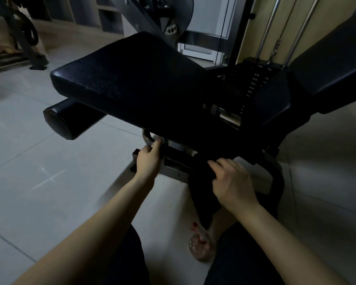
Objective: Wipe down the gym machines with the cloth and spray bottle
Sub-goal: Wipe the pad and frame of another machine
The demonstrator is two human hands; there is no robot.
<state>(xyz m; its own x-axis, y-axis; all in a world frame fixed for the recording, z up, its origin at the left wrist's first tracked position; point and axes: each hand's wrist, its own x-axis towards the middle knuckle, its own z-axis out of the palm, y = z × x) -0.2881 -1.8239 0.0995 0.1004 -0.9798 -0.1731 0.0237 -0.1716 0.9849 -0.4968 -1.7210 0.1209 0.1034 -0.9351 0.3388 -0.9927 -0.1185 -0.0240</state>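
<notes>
Head: pebbled pad [132,75], perhaps black cloth [201,192]

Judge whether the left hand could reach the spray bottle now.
Probably yes. The bottle sits on the floor between the knees, with only the cloth hanging above it. The left hand would first have to release the handle.

Honestly a lot gets lost in the dark here. The cloth [201,202] under the right grip [232,186] melts into the black machine, so its upper edge is anyone's guess. The left grip [149,159] curls round the frame bar [173,154] and its fingertips vanish behind it. The spray bottle [200,246] is blurry and partly behind the cloth's hanging end. The weight stack [255,85] numbers are too tiny to read, and the back pad [327,68] runs off the right edge.
</notes>
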